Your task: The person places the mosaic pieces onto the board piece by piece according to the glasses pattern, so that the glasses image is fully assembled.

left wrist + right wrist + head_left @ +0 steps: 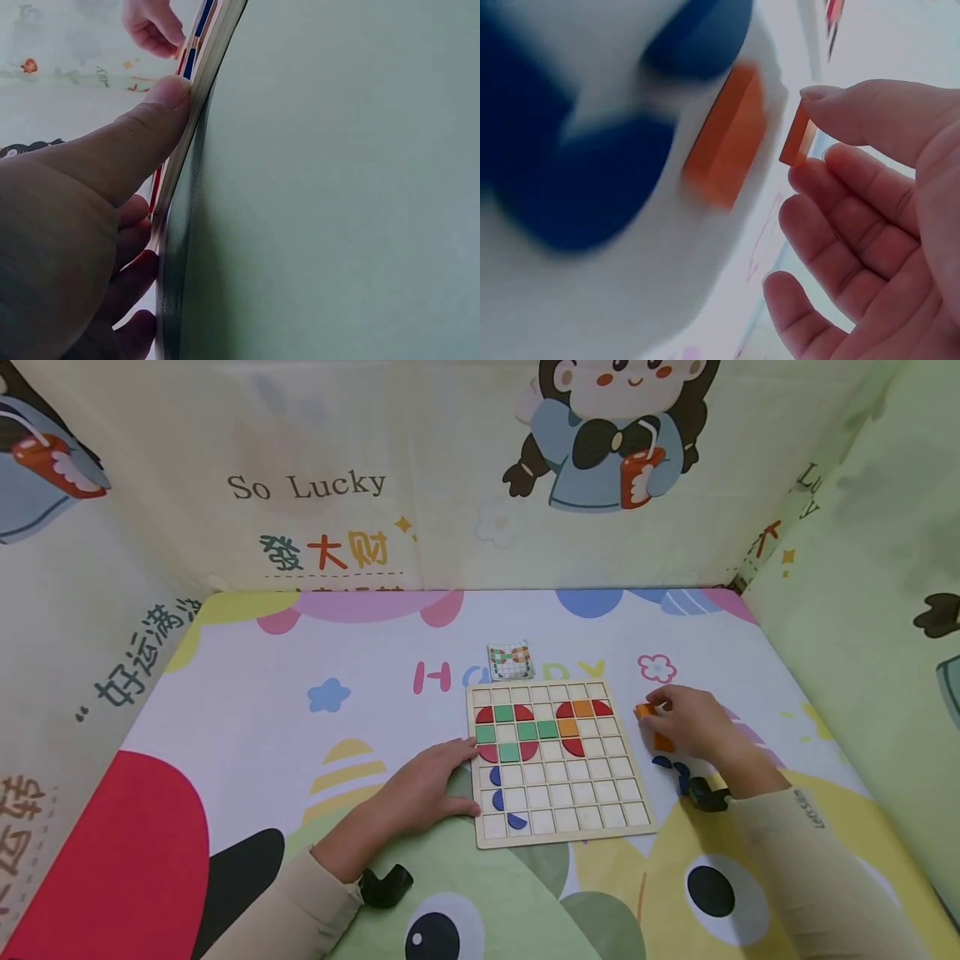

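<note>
A wooden grid board [566, 841] lies on the table, holding red quarter-round, green square, orange square and blue half-round pieces. My left hand [423, 789] rests at its left edge; in the left wrist view the thumb [154, 112] and fingertips touch the board's side. Right of the board, my right hand [693, 722] pinches an orange square tile [798, 139] between thumb and fingers. Another orange tile [731, 142] lies on the table below that hand. Blue half-round pieces [662, 762] lie close by, near the wrist.
A small pattern card [510, 660] with a coloured grid lies just behind the board. The table has a printed cartoon cover [397, 635]. Patterned cloth walls [450, 460] stand at the back and both sides.
</note>
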`<state>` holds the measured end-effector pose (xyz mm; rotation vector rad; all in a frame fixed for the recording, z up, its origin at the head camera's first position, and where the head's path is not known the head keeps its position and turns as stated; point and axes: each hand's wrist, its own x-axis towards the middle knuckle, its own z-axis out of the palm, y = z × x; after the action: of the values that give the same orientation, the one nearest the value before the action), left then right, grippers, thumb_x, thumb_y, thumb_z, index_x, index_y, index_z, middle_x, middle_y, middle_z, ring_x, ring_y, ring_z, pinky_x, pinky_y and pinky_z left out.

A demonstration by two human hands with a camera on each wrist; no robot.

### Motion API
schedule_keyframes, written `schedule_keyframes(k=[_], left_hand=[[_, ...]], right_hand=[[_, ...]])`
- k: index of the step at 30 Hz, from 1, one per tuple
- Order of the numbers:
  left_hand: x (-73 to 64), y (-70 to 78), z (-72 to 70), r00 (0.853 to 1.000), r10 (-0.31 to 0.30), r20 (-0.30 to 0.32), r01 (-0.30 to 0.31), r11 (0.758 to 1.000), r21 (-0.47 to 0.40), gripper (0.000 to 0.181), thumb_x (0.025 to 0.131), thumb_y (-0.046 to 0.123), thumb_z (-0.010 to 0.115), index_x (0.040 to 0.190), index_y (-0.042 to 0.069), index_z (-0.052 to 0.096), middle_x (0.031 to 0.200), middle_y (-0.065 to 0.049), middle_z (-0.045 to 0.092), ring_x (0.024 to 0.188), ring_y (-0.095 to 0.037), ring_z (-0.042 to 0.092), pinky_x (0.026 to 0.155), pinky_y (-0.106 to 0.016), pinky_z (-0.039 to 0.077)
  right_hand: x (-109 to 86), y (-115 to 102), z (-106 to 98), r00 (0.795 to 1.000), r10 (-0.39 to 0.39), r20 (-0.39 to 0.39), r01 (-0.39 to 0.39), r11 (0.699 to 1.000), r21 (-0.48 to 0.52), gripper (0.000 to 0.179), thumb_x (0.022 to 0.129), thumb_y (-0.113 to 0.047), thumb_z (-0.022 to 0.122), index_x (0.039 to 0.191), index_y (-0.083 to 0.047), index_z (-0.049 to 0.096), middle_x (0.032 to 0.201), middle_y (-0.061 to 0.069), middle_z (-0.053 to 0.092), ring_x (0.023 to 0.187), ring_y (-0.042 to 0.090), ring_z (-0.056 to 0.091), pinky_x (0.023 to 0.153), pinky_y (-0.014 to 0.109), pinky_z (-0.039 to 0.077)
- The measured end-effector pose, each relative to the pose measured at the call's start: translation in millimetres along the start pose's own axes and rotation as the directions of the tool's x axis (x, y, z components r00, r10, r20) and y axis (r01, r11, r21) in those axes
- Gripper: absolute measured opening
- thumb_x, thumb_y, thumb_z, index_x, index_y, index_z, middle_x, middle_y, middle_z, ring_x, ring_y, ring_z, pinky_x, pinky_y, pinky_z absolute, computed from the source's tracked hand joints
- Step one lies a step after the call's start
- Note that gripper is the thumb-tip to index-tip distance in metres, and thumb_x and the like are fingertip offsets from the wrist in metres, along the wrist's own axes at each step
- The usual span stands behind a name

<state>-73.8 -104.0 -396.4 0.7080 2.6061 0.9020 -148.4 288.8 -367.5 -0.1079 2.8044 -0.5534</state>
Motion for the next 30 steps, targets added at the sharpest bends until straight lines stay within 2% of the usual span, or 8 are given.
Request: schedule_keyframes(k=[6, 12, 19, 26, 30], left_hand=[[0.1, 0.0, -0.5, 1.000, -0.004, 0.005, 0.004, 1.000, 0.010, 0.077, 0.082, 0.034, 0.084, 0.146, 0.006, 0.050, 0.154, -0.008, 0.043, 0.143, -0.030, 0.036, 0.114, -0.047, 0.033], [-0.3, 0.3, -1.1, 1.000, -0.007, 0.004, 0.007, 1.000, 0.009, 0.077, 0.082, 0.033, 0.084, 0.145, 0.006, 0.050, 0.154, -0.008, 0.043, 0.143, -0.030, 0.036, 0.114, -0.047, 0.033], [-0.2, -0.2, -0.8, 1.000, -0.008, 0.008, 0.008, 1.000, -0.001, 0.077, 0.082, 0.033, 0.084, 0.145, 0.005, 0.050, 0.155, -0.008, 0.043, 0.143, -0.030, 0.036, 0.114, -0.048, 0.033], [-0.3, 0.3, -0.5, 1.000, -0.008, 0.014, 0.008, 1.000, 0.000, 0.077, 0.082, 0.034, 0.084, 0.146, 0.006, 0.050, 0.155, -0.007, 0.042, 0.144, -0.030, 0.035, 0.114, -0.048, 0.033], [-0.5, 0.8, -0.8, 1.000, -0.006, 0.008, 0.006, 1.000, 0.000, 0.077, 0.082, 0.034, 0.084, 0.145, 0.005, 0.050, 0.155, -0.007, 0.043, 0.144, -0.030, 0.035, 0.114, -0.047, 0.034]], right_hand=[[-4.7, -21.3, 5.7, 0.999, -0.048, 0.003, 0.048, 0.999, -0.007, 0.041, 0.094, -0.023, 0.069, 0.123, 0.005, 0.064, 0.114, 0.025, 0.063, 0.098, 0.038, 0.057, 0.080, 0.047, 0.056], [-6.4, -34.3, 12.9, 0.997, -0.073, 0.018, 0.073, 0.997, -0.014, 0.039, 0.093, -0.023, 0.070, 0.121, 0.003, 0.065, 0.112, 0.023, 0.064, 0.100, 0.039, 0.057, 0.083, 0.050, 0.055], [-5.9, -40.4, 19.4, 0.994, -0.111, -0.002, 0.111, 0.993, -0.042, 0.034, 0.092, -0.021, 0.072, 0.116, 0.004, 0.068, 0.108, 0.021, 0.067, 0.099, 0.038, 0.059, 0.089, 0.054, 0.051], [-6.6, -43.8, 19.6, 0.996, -0.086, 0.000, 0.086, 0.995, -0.056, 0.037, 0.092, -0.022, 0.073, 0.118, 0.004, 0.068, 0.112, 0.022, 0.066, 0.099, 0.038, 0.059, 0.087, 0.052, 0.053], [-7.5, -42.8, 17.1, 0.998, -0.069, -0.002, 0.068, 0.997, -0.045, 0.036, 0.094, -0.023, 0.070, 0.119, 0.002, 0.067, 0.115, 0.022, 0.066, 0.096, 0.036, 0.058, 0.078, 0.047, 0.056]])
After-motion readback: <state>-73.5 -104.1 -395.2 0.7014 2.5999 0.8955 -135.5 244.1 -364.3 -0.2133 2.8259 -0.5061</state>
